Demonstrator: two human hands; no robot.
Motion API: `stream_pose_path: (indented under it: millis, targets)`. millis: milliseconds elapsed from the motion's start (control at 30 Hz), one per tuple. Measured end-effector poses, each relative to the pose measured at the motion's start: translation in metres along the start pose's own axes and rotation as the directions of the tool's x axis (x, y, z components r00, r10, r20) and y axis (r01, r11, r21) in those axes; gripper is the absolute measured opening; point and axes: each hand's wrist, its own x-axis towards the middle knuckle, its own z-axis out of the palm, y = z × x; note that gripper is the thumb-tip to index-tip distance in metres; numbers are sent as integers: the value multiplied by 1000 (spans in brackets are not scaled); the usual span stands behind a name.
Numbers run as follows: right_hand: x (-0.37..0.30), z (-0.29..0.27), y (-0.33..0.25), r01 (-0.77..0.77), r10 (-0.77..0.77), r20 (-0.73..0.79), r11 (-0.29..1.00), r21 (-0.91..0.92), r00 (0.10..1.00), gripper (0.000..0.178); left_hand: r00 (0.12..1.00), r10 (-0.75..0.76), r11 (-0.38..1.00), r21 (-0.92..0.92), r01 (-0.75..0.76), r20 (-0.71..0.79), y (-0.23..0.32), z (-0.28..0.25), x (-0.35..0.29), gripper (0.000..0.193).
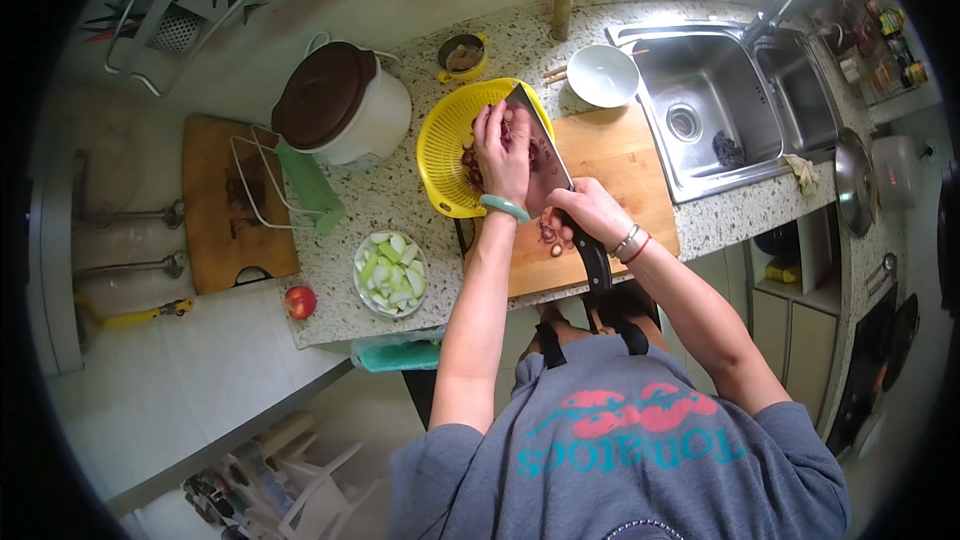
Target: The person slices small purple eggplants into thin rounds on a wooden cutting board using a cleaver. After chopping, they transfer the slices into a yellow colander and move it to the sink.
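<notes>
My right hand is closed round the black handle of a kitchen knife. Its broad blade slants up and left over the right rim of a yellow colander. Against the blade, above the colander, lies my left hand, fingers stretched out, with a green bangle at the wrist. Purplish-red chopped pieces, which look like octopus, are in the colander and by the blade; my left hand hides some. A few more cut pieces rest on the wooden cutting board below the knife.
A bowl of pale green chopped vegetable and a red apple stand at the counter's left front. Behind them are a lidded white pot and a small yellow bowl. A white bowl sits beside the double sink.
</notes>
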Motion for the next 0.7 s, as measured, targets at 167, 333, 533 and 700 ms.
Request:
stream_pose_path:
  millis: [167, 333, 533, 700]
  targets:
    - [0, 7, -10, -46, 46, -20, 998, -32, 999, 23, 999, 25, 969, 244, -34, 37, -9, -2, -4, 49]
    - [-23, 0, -10, -35, 34, -9, 999, -38, 999, 22, 999, -53, 868, 495, 42, 8, -33, -7, 7, 39]
    - [-53, -28, 5, -19, 18, -46, 1000, -10, 999, 22, 988, -151, 798, 592, 108, 23, -20, -25, 23, 51]
    - [-65, -50, 40, 45, -41, -154, 999, 21, 987, 32, 998, 56, 831, 553, -68, 38, -26, -47, 22, 29]
